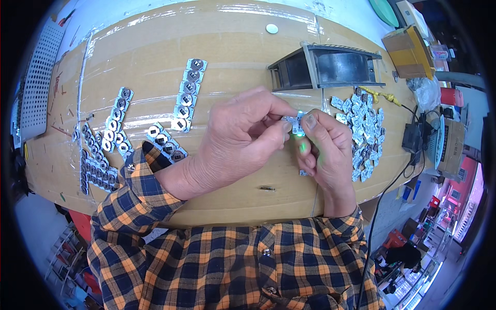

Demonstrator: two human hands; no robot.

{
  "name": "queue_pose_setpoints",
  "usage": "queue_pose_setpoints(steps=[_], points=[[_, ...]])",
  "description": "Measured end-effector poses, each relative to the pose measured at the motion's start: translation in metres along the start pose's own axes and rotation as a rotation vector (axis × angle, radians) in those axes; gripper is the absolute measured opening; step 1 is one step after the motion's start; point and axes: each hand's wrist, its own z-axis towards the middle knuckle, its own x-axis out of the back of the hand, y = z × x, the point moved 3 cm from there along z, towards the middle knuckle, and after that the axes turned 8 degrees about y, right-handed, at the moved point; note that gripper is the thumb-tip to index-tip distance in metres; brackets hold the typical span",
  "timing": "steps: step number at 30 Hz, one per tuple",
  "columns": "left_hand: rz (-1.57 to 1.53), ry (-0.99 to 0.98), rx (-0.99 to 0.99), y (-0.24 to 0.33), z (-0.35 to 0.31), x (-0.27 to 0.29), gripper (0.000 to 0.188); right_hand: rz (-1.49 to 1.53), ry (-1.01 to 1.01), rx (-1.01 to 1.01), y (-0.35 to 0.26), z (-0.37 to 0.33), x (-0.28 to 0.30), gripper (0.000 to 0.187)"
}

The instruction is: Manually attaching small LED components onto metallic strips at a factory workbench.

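A: Although the orange-and-navy plaid fabric shirt (206, 263) fills the near edge, can you make out what lies just past it?

B: A short, thin, dark piece (267, 188) on the brown, smooth-topped table (243, 206).

A: And the fingers?

B: Beyond that piece, the right hand (330, 147) grasps a small pale-blue circuit board (296, 125) between thumb and fingers, its other fingers curled. The left hand (232, 137) pinches the same board's left side with thumb and forefinger. Green light shows at the board's lower edge.

A: What is beside the hands?

B: To the left, straight rows of pale-blue boards with round dark parts (190, 88); to the right, a loose, overlapping heap of small pale-blue boards (364, 124).

A: Farther off?

B: A black box-shaped housing with pale upright bars (343, 70) stands behind the hands. Farther still lies a flat, round white disc (272, 29).
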Motion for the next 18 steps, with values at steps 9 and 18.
queue_pose_setpoints(steps=[9, 18], points=[[-0.124, 0.056, 0.158, -0.0013, 0.0001, -0.0036, 0.016, 0.052, 0.022, -0.043, 0.0036, 0.0022, -0.0022, 0.029], [0.096, -0.075, -0.128, 0.0060, 0.0010, -0.0010, 0.019, 0.030, 0.033, 0.051, 0.0022, -0.0036, -0.0001, 0.027]])
